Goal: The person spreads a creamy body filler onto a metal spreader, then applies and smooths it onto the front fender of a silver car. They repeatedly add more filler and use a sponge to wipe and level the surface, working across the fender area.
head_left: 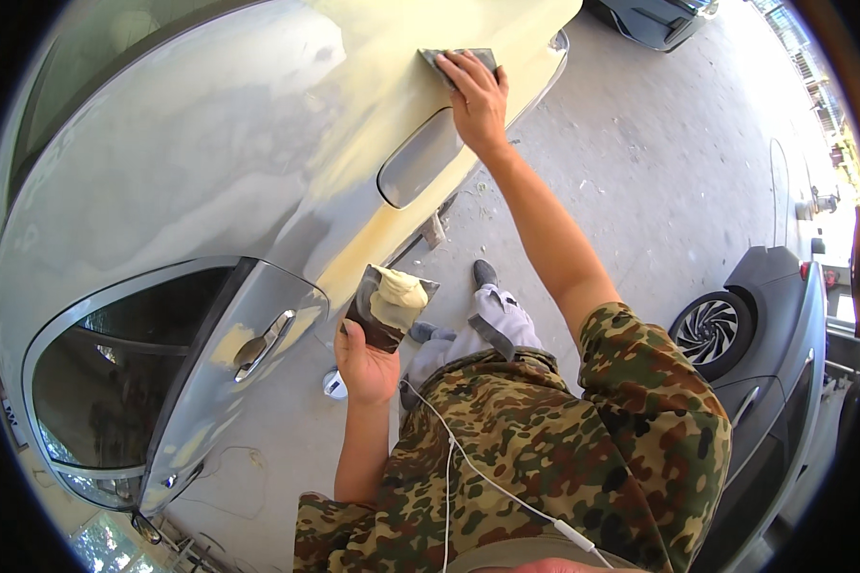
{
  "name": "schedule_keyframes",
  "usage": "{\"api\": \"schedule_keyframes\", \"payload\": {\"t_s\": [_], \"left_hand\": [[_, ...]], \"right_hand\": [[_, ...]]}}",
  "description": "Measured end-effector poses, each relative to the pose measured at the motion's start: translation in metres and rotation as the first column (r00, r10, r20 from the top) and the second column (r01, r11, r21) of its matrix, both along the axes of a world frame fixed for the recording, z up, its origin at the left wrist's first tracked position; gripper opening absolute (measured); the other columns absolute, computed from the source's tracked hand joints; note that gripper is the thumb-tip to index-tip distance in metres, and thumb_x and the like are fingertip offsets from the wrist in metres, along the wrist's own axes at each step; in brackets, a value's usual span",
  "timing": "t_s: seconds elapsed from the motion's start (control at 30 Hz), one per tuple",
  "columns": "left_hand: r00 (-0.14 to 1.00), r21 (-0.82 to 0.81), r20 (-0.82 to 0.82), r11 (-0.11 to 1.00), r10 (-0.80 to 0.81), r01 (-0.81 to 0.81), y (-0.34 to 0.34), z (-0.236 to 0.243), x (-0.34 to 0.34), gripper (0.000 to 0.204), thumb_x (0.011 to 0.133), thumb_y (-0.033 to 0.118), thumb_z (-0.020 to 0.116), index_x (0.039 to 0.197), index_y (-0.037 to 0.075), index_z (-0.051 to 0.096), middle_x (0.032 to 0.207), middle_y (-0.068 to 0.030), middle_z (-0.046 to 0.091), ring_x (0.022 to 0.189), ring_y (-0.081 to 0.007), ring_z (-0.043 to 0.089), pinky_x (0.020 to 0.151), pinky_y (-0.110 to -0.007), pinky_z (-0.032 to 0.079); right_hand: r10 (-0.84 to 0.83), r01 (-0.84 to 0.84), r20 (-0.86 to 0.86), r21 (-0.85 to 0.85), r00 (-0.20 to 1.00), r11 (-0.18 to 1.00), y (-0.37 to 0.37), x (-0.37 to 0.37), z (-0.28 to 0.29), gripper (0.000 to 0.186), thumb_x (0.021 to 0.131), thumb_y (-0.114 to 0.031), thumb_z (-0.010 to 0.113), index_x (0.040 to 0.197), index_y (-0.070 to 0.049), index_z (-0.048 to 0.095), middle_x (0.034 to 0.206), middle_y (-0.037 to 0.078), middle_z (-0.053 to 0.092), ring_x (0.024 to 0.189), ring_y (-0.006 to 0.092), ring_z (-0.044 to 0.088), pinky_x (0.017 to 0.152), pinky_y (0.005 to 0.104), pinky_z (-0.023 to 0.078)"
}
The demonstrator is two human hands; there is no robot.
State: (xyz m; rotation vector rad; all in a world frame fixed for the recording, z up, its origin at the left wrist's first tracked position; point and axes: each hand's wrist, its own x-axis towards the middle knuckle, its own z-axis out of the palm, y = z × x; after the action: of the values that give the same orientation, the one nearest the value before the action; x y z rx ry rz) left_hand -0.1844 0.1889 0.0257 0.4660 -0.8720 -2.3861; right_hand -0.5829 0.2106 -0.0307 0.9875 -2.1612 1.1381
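Note:
My left hand (pixel 365 361) is closed on the lower edge of a dark square putty board (pixel 365 304). A mound of pale yellow body filler (pixel 400 292) sits on the board. Farther up, my right hand (pixel 478 100) grips a flat grey spreader (pixel 468 59), its fingers pressed over the top. That spreader lies against the rear side panel of a silver-grey car (pixel 191 143). Yellow filler is smeared along this panel, around a recessed oval opening (pixel 419 158) below my right hand. The car's chrome door handle (pixel 263 346) is to the left of the putty board.
A small white round container (pixel 334 384) stands on the concrete floor (pixel 631 162) beside the car. To my right is a second grey car (pixel 779 349) with a dark spoked wheel (pixel 714 331). The end of another dark car (pixel 650 21) shows at the top. White earphone cables (pixel 492 473) hang across my front.

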Motion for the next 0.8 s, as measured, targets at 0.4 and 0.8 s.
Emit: {"api": "schedule_keyframes", "payload": {"t_s": [0.4, 0.8], "left_hand": [[1.000, 0.047, -0.015, 0.999, -0.016, 0.017, -0.047, -0.036, 0.072, 0.047, 0.116, 0.028, 0.050, 0.148, -0.006, 0.047, 0.153, -0.0198, 0.057, 0.141, -0.0320, 0.057, 0.120, -0.050, 0.045], [1.000, -0.001, 0.007, 1.000, -0.016, 0.016, -0.025, -0.010, 0.120, 0.053, 0.114, 0.034, 0.052, 0.148, -0.006, 0.047, 0.149, -0.0186, 0.059, 0.137, -0.0307, 0.059, 0.117, -0.050, 0.046]], "right_hand": [[0.065, -0.065, 0.003, 0.012, 0.998, 0.998, -0.058, 0.156, -0.040, 0.063, 0.083, 0.004, 0.065, 0.137, -0.027, 0.074, 0.147, 0.002, 0.065, 0.146, 0.0280, 0.053, 0.124, 0.0618, 0.024], [0.084, -0.081, -0.027, 0.093, 0.996, 0.992, -0.057, 0.275, -0.019, 0.056, 0.082, -0.007, 0.078, 0.133, -0.030, 0.074, 0.143, -0.001, 0.066, 0.142, 0.0264, 0.055, 0.121, 0.0620, 0.029]]}}
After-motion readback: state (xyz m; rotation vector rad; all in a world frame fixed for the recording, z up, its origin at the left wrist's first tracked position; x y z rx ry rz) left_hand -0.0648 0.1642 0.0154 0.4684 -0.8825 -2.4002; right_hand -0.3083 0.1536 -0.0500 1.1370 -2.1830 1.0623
